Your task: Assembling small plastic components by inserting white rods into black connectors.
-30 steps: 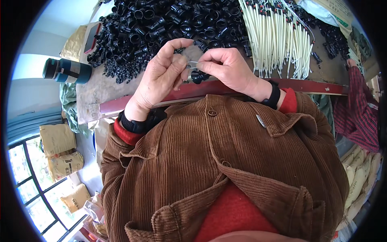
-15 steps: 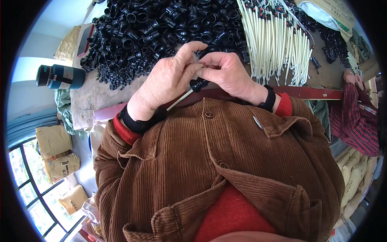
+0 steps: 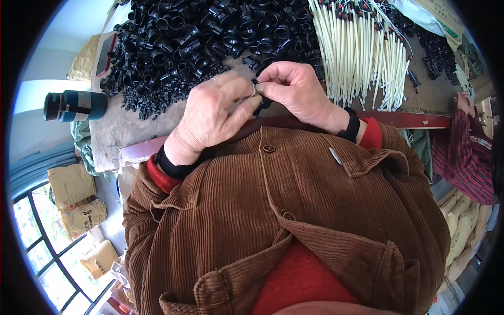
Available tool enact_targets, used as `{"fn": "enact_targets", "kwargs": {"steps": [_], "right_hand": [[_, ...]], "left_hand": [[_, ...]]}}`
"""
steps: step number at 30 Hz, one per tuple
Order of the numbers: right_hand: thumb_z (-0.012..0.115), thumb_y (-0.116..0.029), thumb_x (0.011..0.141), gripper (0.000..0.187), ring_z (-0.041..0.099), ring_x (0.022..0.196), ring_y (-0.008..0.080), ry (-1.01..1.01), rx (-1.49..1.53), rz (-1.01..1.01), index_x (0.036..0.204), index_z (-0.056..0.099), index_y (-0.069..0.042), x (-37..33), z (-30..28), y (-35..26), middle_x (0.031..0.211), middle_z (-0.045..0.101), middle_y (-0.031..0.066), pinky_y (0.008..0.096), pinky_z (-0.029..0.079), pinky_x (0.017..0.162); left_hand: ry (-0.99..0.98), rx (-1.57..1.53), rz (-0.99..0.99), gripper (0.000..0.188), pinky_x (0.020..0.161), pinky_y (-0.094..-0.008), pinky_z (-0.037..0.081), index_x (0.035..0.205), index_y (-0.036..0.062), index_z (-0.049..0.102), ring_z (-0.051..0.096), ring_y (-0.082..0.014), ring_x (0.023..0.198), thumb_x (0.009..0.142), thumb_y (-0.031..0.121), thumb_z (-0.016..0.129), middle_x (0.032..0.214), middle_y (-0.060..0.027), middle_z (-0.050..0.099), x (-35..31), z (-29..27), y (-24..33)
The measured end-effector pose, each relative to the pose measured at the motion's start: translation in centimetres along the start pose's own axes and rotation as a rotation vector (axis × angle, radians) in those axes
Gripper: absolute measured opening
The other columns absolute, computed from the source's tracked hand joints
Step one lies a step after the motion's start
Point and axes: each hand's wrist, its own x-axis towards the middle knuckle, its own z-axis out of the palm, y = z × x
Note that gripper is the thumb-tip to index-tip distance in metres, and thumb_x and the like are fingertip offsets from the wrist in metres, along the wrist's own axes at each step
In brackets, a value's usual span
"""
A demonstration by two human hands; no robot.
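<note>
My two hands meet at the table's front edge. My right hand (image 3: 300, 93) is closed in a pinch, with a small black plastic part (image 3: 255, 81) at its thumb and fingertips. Facing it, my left hand (image 3: 212, 111) has its fingers bent round and its thumb close below them; a thin pale strand (image 3: 255, 91) curves at their tips. Just under the fingertips shows a dark black fitting (image 3: 264, 105), mostly covered by the hands. What lies inside the left fingers is hidden.
Black cup-shaped fittings (image 3: 231, 41) are heaped behind my hands, with tiny black parts (image 3: 149, 100) at their left. Pale tubes (image 3: 362, 58) with red-and-black ends lie right. A dark teal bottle (image 3: 79, 106) and a phone (image 3: 106, 54) are at the left; a plaid sleeve (image 3: 464, 147) is far right.
My left hand has turned over and its raised index finger has come down. The pale tube that showed beneath that wrist is now out of sight. My right hand keeps its pinch.
</note>
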Motion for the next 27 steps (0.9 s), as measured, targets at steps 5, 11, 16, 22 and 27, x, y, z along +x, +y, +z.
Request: {"fn": "enact_targets", "kwargs": {"steps": [5,11,16,22,27], "right_hand": [[0.068,-0.005,0.081,0.005,0.049,0.062,0.0003,-0.221,-0.123,-0.114,0.085,0.066,-0.002,-1.0,0.4,-0.3,0.070,0.060,-0.0044,0.0170,0.039,0.056],[0.068,-0.006,0.081,0.006,0.047,0.059,0.0012,-0.229,-0.142,-0.117,0.085,0.065,-0.002,-1.5,0.4,0.0,0.067,0.057,-0.0054,0.0179,0.038,0.054],[0.067,-0.008,0.083,0.007,0.047,0.059,0.0017,-0.197,-0.176,-0.129,0.087,0.065,-0.002,-1.3,-1.6,-0.5,0.066,0.056,-0.0053,0.0179,0.038,0.055],[0.067,-0.013,0.086,0.012,0.046,0.060,0.0013,-0.198,-0.351,-0.090,0.090,0.063,-0.003,-1.9,-4.7,-1.7,0.065,0.053,-0.0050,0.0180,0.036,0.054],[0.061,-0.019,0.092,0.016,0.043,0.058,0.0023,0.167,-0.476,-0.413,0.095,0.060,-0.004,-0.6,-4.4,-1.1,0.068,0.049,-0.0044,0.0192,0.034,0.051]], "left_hand": [[-0.198,-0.256,-0.347,0.023,0.052,-0.0313,0.044,0.082,0.0026,0.059,0.055,-0.0195,0.056,0.090,0.024,0.062,0.065,-0.0076,0.056,0.3,-0.7,0.3],[-0.375,-0.429,-0.401,0.025,0.051,-0.0256,0.039,0.082,0.0025,0.059,0.046,-0.0085,0.058,0.092,0.025,0.061,0.063,-0.0010,0.051,-0.9,-1.0,-0.2],[-0.264,-0.639,-0.554,0.024,0.052,-0.0225,0.037,0.079,0.0020,0.059,0.044,-0.0045,0.061,0.092,0.022,0.061,0.064,0.0017,0.051,-2.3,-1.5,-0.4],[-0.255,-0.451,-0.588,0.024,0.049,-0.0217,0.035,0.078,0.0009,0.060,0.043,-0.0033,0.056,0.092,0.021,0.061,0.060,0.0033,0.051,-2.6,-2.5,0.2],[-0.338,-0.406,-0.660,0.026,0.045,-0.0217,0.034,0.077,0.0004,0.060,0.042,-0.0029,0.051,0.091,0.022,0.062,0.057,0.0046,0.051,-1.1,-1.5,0.8]]}}
